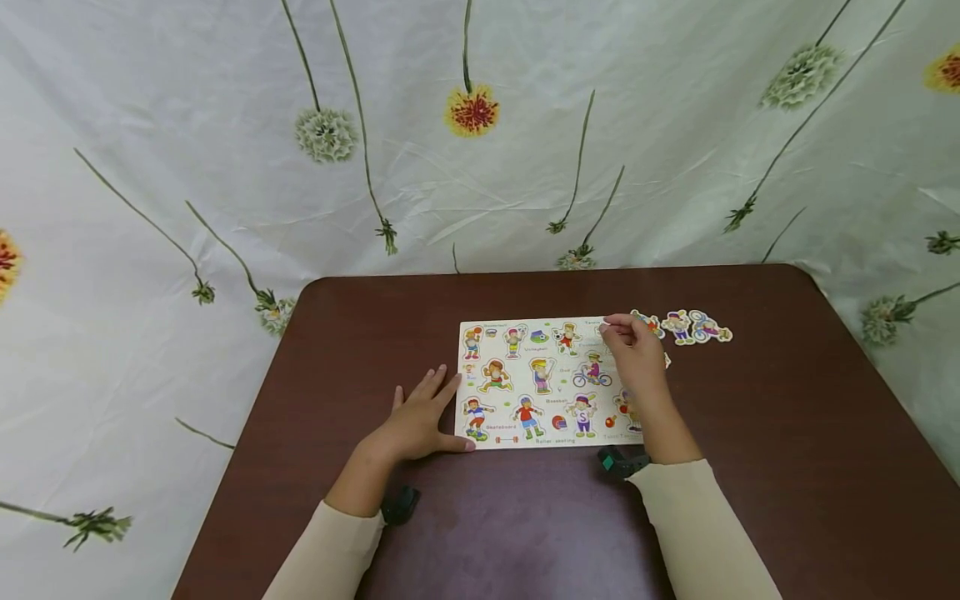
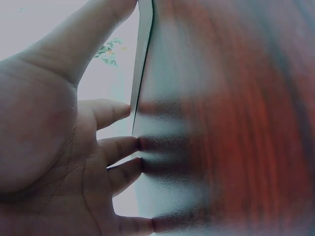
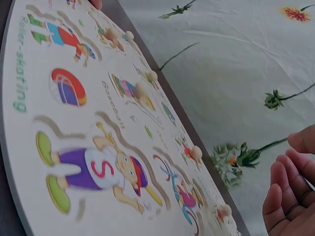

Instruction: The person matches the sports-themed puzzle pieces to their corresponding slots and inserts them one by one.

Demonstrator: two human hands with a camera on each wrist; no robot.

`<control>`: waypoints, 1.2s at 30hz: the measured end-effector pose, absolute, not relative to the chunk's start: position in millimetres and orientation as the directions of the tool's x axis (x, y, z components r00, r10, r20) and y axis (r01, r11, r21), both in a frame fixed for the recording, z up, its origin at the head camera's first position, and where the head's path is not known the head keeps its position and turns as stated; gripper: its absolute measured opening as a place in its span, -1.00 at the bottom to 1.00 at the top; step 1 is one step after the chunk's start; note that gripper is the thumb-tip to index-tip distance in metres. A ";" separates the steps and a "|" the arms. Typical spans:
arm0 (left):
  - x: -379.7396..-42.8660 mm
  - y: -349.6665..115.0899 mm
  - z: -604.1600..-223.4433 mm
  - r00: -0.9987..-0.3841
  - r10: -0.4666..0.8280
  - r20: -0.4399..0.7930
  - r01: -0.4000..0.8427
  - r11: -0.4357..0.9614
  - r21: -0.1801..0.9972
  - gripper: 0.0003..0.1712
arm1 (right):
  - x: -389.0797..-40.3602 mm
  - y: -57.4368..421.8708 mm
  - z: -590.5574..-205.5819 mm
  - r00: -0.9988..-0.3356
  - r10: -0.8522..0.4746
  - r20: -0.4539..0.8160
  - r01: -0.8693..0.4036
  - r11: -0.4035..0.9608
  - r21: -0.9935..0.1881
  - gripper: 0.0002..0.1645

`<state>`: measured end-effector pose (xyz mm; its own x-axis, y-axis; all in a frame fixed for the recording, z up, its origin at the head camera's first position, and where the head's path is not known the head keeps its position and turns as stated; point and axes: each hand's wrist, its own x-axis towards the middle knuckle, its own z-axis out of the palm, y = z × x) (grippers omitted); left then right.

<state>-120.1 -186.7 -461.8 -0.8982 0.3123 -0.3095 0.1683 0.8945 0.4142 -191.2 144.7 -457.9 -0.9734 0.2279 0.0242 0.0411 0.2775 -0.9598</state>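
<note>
1. Fingers [image 2: 112,113] spread, empty left hand [image 1: 416,425] touches the puzzle board's [image 1: 522,375] edge, probably steadying it.
2. Right hand [image 1: 636,354] bends over its far right corner; whether it grips anything, I cannot tell.
3. Loose pieces [image 1: 678,327] lie just beyond, likely for reach.

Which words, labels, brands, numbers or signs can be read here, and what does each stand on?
"Roller-skating" on the board
"Baseball" on the board
"S" on a painted shirt
"Skateboard" on the board
"Volleyball" on the board, small but legible in the head view
The board's other captions are too small, blurred or covered to read with certainty.
</note>
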 end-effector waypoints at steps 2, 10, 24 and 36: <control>-120.0 -186.5 -461.9 -0.898 0.314 -0.309 0.170 0.894 0.416 0.24 | -190.2 153.4 -458.6 -0.966 0.258 0.015 0.056 0.266 -0.962 -0.65; -119.4 -186.1 -459.8 -0.902 0.305 -0.307 0.164 0.897 0.411 0.25 | -187.2 180.3 -463.1 -0.932 0.361 -0.009 0.102 0.238 -0.966 -0.67; -119.7 -186.8 -459.5 -0.898 0.314 -0.309 0.171 0.895 0.411 0.24 | -185.2 213.8 -473.7 -0.939 0.328 -0.106 0.274 0.524 -0.807 -0.62; -119.9 -187.0 -460.5 -0.898 0.311 -0.310 0.174 0.900 0.400 0.25 | -191.2 220.8 -472.8 -0.957 0.250 -0.143 0.283 0.716 -0.638 -0.65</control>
<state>-119.9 -187.0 -460.5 -0.8981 0.3114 -0.3104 0.1738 0.8999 0.3999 -191.2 220.8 -472.8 -0.9574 0.2504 -0.1435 0.2829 0.7160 -0.6382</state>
